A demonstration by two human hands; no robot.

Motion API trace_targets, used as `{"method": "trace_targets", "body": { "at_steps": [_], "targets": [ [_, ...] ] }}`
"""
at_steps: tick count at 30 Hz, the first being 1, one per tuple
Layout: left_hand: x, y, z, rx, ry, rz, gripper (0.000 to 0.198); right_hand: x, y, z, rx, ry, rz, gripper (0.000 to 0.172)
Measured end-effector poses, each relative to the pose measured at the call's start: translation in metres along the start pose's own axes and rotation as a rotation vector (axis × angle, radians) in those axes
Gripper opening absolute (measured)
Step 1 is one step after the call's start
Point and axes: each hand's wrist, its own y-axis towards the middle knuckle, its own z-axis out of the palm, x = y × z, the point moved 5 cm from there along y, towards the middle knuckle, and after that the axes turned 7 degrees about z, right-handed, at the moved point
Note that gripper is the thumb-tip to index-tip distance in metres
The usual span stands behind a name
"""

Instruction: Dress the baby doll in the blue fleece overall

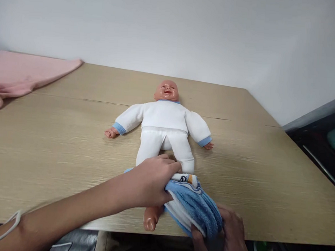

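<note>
A doll (166,116) lies on its back on the wooden table, head toward the wall, in a white top and white trousers with blue cuffs on the sleeves. My left hand (154,181) reaches across its lower legs, fingers closed on the upper left edge of a folded terry cloth (198,203), blue and white with a small print. From below, my right hand (230,233) grips the cloth's lower right end, thumb on the near side. One bare doll foot (151,218) shows under my left hand. The other foot is hidden by the cloth.
A pink blanket (23,71) lies at the table's far left. The wooden table (266,184) ends close to me at its front edge. A white wall (173,31) stands behind. A dark object (322,150) is at the right, and a white cord (12,218) crosses my left forearm.
</note>
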Motion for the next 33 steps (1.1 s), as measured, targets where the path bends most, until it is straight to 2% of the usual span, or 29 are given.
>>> {"method": "trace_targets", "body": {
  "at_steps": [3,6,10,13,18,20,23,25,27,29,31,33],
  "targets": [
    [-0.003,0.001,0.002,0.026,0.07,-0.061,0.017,-0.004,0.003,0.005,-0.046,0.065,-0.006,0.021],
    [-0.002,0.001,0.001,0.009,0.04,-0.08,0.021,-0.012,-0.001,0.016,0.008,0.208,0.175,0.035],
    [0.005,-0.004,-0.003,-0.058,-0.203,-0.072,0.036,-0.02,-0.008,0.026,0.098,0.417,0.382,0.041],
    [0.013,-0.006,-0.006,-0.086,-0.399,-0.117,0.046,-0.021,-0.005,0.028,0.145,0.537,0.441,0.033],
    [0.017,-0.005,-0.011,-0.076,-0.606,-0.111,0.049,-0.017,0.007,0.039,0.191,0.643,0.459,0.025],
    [0.017,-0.004,-0.013,-0.068,-0.632,-0.096,0.046,-0.015,0.014,0.044,0.151,0.672,0.449,0.03],
    [0.019,-0.004,-0.014,-0.051,-0.652,-0.066,0.042,-0.014,0.024,0.046,0.083,0.713,0.424,0.049],
    [0.019,-0.004,-0.015,-0.029,-0.674,-0.014,0.038,-0.016,0.033,0.043,0.094,0.7,0.385,0.05],
    [0.02,-0.004,-0.015,0.009,-0.7,0.042,0.03,-0.018,0.046,0.038,0.156,0.632,0.313,0.036],
    [0.022,-0.004,-0.016,0.051,-0.712,0.069,0.02,-0.018,0.064,0.033,0.275,0.551,0.251,0.022],
    [0.026,-0.004,-0.019,0.076,-0.704,0.066,0.021,-0.018,0.084,0.034,0.464,0.513,0.256,0.021],
    [0.028,-0.003,-0.021,0.082,-0.691,0.04,0.03,-0.016,0.103,0.039,0.685,0.534,0.274,0.029]
  ]
}}
